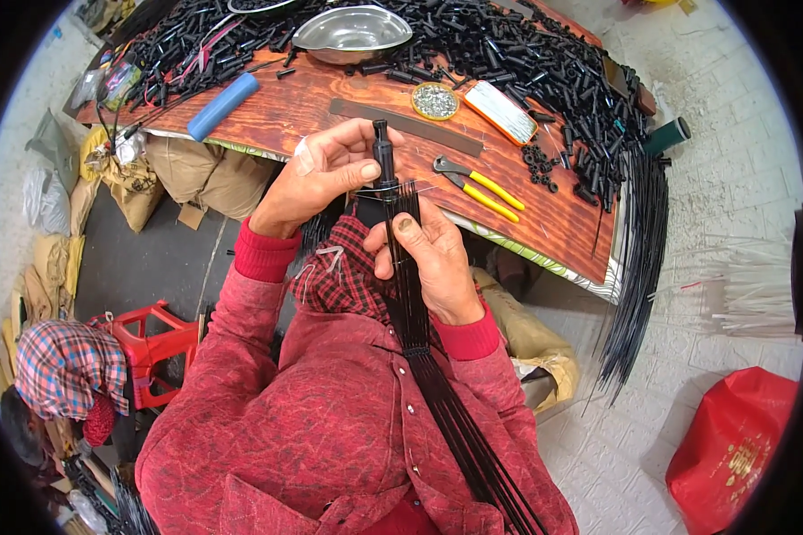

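Observation:
Upright in front of my chest is a stepped black plastic tube point(383, 153), narrower at its top end. My left hand point(317, 174) is closed on it, thumb across its lower part and fingers behind. Below the tube, a bundle of long thin black rods point(410, 308) runs down past my jacket to the lower right. The fingers and thumb of my right hand point(435, 259) pinch this bundle near its upper end. A thin wire point(419, 188) sticks out sideways where tube and rods meet. How the rods join the tube is partly hidden by my fingers.
The wooden table point(277, 94) carries heaped black tubes point(517, 53), a metal bowl point(352, 36), a blue cylinder point(223, 106), a dish of small metal bits point(434, 101) and yellow-handled pincers point(480, 188). More rods point(638, 241) hang off its right edge. A red stool point(156, 343) stands left.

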Tool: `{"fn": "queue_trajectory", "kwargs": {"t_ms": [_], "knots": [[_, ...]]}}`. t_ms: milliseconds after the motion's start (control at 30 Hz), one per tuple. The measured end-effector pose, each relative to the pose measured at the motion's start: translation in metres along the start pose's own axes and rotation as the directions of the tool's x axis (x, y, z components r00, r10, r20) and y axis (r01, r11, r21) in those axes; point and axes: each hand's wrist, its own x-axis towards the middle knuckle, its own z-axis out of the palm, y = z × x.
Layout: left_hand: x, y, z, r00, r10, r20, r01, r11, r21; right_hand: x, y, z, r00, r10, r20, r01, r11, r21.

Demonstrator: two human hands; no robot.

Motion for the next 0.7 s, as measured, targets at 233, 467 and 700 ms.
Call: {"fn": "queue_trajectory", "kwargs": {"t_ms": [233, 467, 700], "knots": [[-0.004, 0.006, 0.004, 0.999, -0.011, -0.042, 0.009, 0.999, -0.032, -0.002, -0.001, 0.000, 1.000, -0.015, 0.016, 0.015, 1.000, 0.010], [-0.012, 0.012, 0.016, 0.994, -0.035, -0.108, 0.022, 0.992, -0.122, -0.003, -0.004, 0.001, 1.000, -0.015, 0.004, 0.015, 1.000, 0.005], [-0.015, 0.019, 0.024, 0.992, -0.005, -0.126, 0.005, 1.000, -0.005, 0.001, 0.002, -0.001, 1.000, -0.018, 0.020, 0.017, 0.999, 0.036]]}}
